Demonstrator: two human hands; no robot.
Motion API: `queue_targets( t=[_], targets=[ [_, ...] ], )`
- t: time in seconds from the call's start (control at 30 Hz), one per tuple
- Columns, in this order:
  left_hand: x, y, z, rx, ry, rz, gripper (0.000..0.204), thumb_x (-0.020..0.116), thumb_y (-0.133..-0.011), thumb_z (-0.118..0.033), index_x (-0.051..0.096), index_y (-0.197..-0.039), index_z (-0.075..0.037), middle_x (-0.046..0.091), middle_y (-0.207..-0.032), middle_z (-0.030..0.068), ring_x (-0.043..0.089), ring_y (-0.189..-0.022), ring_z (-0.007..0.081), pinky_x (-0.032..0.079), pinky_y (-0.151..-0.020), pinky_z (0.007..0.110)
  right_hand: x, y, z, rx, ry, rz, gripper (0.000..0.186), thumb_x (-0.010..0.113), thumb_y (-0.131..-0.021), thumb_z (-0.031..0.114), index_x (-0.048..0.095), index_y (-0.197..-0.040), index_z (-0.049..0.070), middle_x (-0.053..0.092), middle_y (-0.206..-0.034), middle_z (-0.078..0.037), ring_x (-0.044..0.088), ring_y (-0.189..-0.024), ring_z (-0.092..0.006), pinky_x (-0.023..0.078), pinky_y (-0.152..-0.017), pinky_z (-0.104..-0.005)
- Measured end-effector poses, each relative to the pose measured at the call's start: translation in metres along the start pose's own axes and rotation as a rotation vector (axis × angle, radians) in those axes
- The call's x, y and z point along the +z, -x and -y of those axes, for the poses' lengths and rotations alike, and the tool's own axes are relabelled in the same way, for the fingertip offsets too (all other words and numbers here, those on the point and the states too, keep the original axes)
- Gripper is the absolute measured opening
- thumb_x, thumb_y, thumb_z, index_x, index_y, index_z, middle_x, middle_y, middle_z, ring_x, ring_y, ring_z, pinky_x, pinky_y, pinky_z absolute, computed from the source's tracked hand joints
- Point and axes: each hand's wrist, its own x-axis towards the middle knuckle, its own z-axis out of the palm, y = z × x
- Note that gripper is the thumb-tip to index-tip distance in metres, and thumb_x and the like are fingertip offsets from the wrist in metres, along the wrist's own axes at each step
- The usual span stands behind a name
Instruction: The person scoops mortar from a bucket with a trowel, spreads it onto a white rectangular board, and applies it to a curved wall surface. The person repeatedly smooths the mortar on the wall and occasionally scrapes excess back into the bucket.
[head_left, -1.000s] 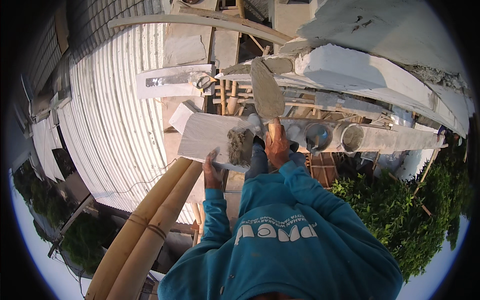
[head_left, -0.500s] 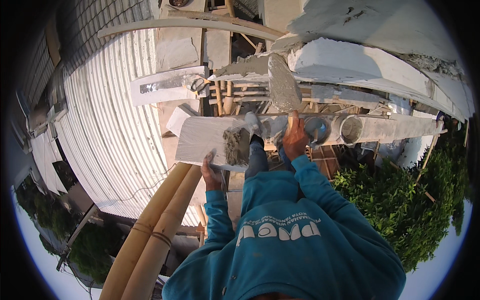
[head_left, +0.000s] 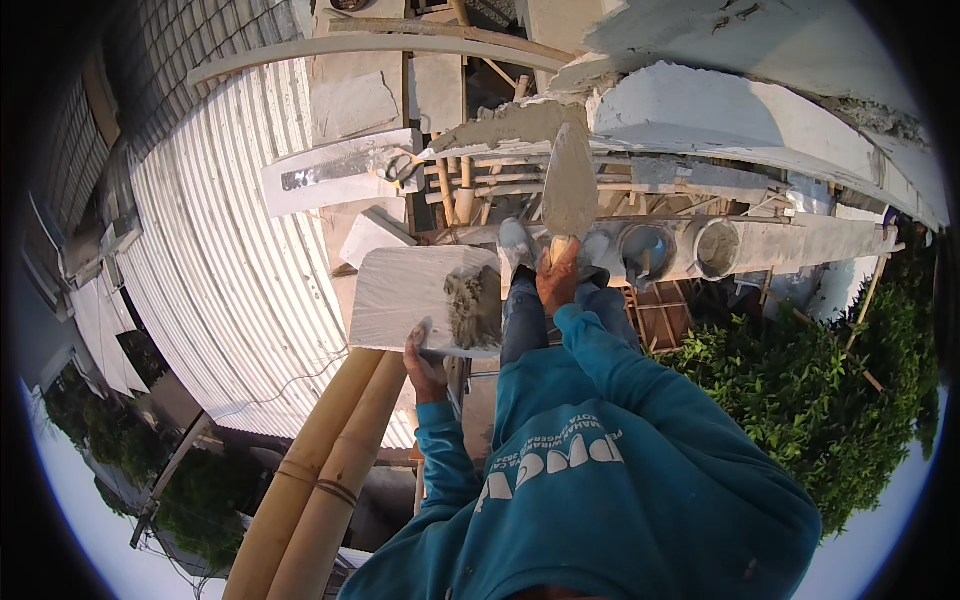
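Note:
My left hand (head_left: pixel 426 368) grips the near edge of a pale flat mortar board (head_left: pixel 400 297), its thumb on top. A dab of wet grey mortar (head_left: pixel 472 306) lies at the board's right end. My right hand (head_left: pixel 557 277) is wrapped round the wooden handle of a trowel (head_left: pixel 571 185), just right of the board. The trowel's long blade is coated with mortar and points away from me, its tip near a ledge (head_left: pixel 510 127) covered in wet grey mortar.
Two buckets (head_left: pixel 716 248) (head_left: pixel 647 249) stand on the plank (head_left: pixel 800 248) at right, by my feet. Thick bamboo poles (head_left: pixel 335 480) rise at lower left. Beyond lie a corrugated roof (head_left: pixel 235 240) and a white panel (head_left: pixel 300 190). Leafy branches (head_left: pixel 780 430) fill the lower right.
My right hand has moved left and slightly toward me with the trowel, ending closer to the board. My left hand still holds the board, a little lower in view.

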Motion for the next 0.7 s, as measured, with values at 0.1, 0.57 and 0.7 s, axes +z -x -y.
queue_targets(
  t=[0.1,0.57,0.7],
  targets=[
    [-0.004,0.002,0.005,-0.003,0.063,-0.014,0.045,0.054,-0.091,-0.038,0.059,-0.120,-0.004,0.058,-0.126,0.0104,0.054,-0.117,0.0270,0.044,-0.101,0.045,-0.020,0.023,-0.029,-0.098,0.097,0.021,0.056,0.056,-0.093,0.016,0.027,-0.134,-0.009,0.054,-0.110,-0.034,0.058,-0.095,-0.0481,0.046,-0.078,-0.0504],
    [-0.005,0.004,0.007,0.008,0.110,-0.107,0.043,0.055,-0.090,-0.038,0.058,-0.118,-0.006,0.059,-0.123,0.0105,0.053,-0.117,0.0258,0.042,-0.101,0.044,0.011,-0.019,-0.016,-0.299,0.096,0.204,0.048,0.057,-0.092,0.011,0.035,-0.132,-0.003,0.053,-0.117,-0.034,0.054,-0.104,-0.0513,0.047,-0.085,-0.0522],
    [-0.006,0.002,0.008,-0.013,0.163,-0.078,0.044,0.054,-0.090,-0.038,0.056,-0.120,-0.005,0.056,-0.125,0.0108,0.051,-0.118,0.0279,0.040,-0.102,0.048,0.009,-0.033,0.004,-0.342,0.066,0.235,0.047,0.059,-0.088,0.009,0.039,-0.129,-0.002,0.055,-0.112,-0.031,0.054,-0.102,-0.0494,0.047,-0.084,-0.0515]
  ],
)
